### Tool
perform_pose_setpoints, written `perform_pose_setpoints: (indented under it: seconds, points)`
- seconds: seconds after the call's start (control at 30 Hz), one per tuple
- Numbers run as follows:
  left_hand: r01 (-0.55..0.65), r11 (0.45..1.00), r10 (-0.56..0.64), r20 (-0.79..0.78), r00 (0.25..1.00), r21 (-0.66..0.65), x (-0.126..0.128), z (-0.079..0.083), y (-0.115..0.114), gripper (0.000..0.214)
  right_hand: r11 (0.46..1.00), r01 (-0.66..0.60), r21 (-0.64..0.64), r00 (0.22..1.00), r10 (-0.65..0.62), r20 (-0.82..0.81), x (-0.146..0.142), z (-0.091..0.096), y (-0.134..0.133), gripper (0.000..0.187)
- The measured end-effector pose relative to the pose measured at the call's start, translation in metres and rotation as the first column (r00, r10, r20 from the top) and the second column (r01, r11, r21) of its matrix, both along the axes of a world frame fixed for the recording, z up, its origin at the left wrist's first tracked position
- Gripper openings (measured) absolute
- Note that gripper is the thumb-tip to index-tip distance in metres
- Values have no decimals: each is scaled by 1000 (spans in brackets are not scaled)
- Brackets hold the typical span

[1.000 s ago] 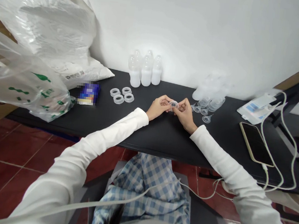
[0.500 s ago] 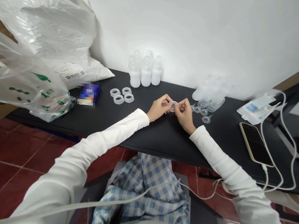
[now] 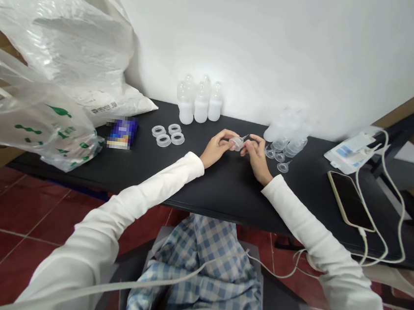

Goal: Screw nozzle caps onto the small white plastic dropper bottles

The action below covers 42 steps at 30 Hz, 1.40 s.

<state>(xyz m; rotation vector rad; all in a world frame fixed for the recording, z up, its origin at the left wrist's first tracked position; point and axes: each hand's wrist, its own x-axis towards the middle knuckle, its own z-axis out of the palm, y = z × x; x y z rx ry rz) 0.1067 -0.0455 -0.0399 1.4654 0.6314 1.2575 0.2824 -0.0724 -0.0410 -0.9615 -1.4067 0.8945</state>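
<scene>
In front of me, my left hand (image 3: 215, 148) is closed around a translucent bottle collar (image 3: 236, 143), gripping it from the left side. A clear teat with a thin tip pokes out of the collar toward the upper right. My right hand (image 3: 257, 156) meets it from the other side, its thumb and fingers bent in a pinch at the teat; the exact contact is partly hidden. Several more clear teats with thin stems (image 3: 282, 167) lie just right of my right hand. Left of my left hand, several loose translucent collars (image 3: 163, 140) rest on the black table (image 3: 222, 186).
Several white bottles with clear caps (image 3: 200, 107) stand by the wall. Clear domed caps (image 3: 297, 144) cluster at the right. Plastic bags (image 3: 60, 110) and a blue packet (image 3: 122, 131) occupy the left. A phone (image 3: 350, 199), cables and a white box (image 3: 351, 153) lie far right.
The collar has tilted in my hands, and the teat's thin tip now shows, pointing up and right. My right fingers have shifted from the collar's rim toward the teat. The view has shifted slightly.
</scene>
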Motion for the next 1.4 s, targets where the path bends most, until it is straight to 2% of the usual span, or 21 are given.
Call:
perform_pose_setpoints:
  seconds: [0.13, 0.23, 0.3, 0.4, 0.47, 0.53, 0.7, 0.8, 0.93, 1.03, 1.23, 1.33, 1.4]
  points:
    - [11, 999, -10, -3, 1000, 41, 6, 1, -1, 22, 1000, 0, -9, 995, 1, 99, 6, 5, 6, 49]
    - [31, 1000, -31, 3, 1000, 2, 19, -1, 0, 38, 982, 138, 128, 976, -157, 152, 11, 14, 5, 43]
    - [4, 999, -5, -28, 1000, -38, 31, -3, 5, 45, 921, 278, 274, 918, -338, 205, 17, 21, 4, 38]
    - [-118, 992, 112, -140, 984, -34, 52, -5, 16, 40, 769, 430, 474, 756, -593, 277, 32, 26, 4, 32]
    - [-184, 983, 184, -200, 962, 20, 69, -4, 27, 36, 685, 484, 544, 660, -694, 287, 43, 26, 6, 29]
    - [-216, 974, 228, -248, 942, 74, 88, -2, 40, 37, 624, 536, 568, 596, -757, 269, 52, 25, 9, 27]
    - [-208, 970, 239, -345, 908, 124, 130, 3, 75, 63, 546, 628, 555, 529, -822, 210, 62, 23, 10, 26]
    - [-152, 979, 196, -450, 871, 133, 141, 6, 87, 63, 519, 640, 567, 505, -840, 200, 63, 24, 9, 27]
    - [-92, 979, 182, -564, 806, 185, 138, 7, 85, 36, 544, 605, 581, 510, -826, 242, 63, 22, 10, 29]
    - [-136, 967, 234, -543, 807, 214, 118, 4, 74, 31, 590, 565, 577, 540, -793, 281, 64, 20, 13, 33]
    - [-271, 949, 316, -465, 827, 163, 36, -2, 41, 39, 729, 413, 545, 681, -645, 347, 58, 17, 15, 44]
    - [-273, 951, 310, -419, 853, 147, -3, -1, 25, 42, 811, 299, 504, 746, -528, 406, 51, 14, 14, 46]
    - [-271, 957, 288, -387, 876, 100, -19, 1, 18, 41, 853, 227, 470, 779, -449, 439, 46, 13, 12, 45]
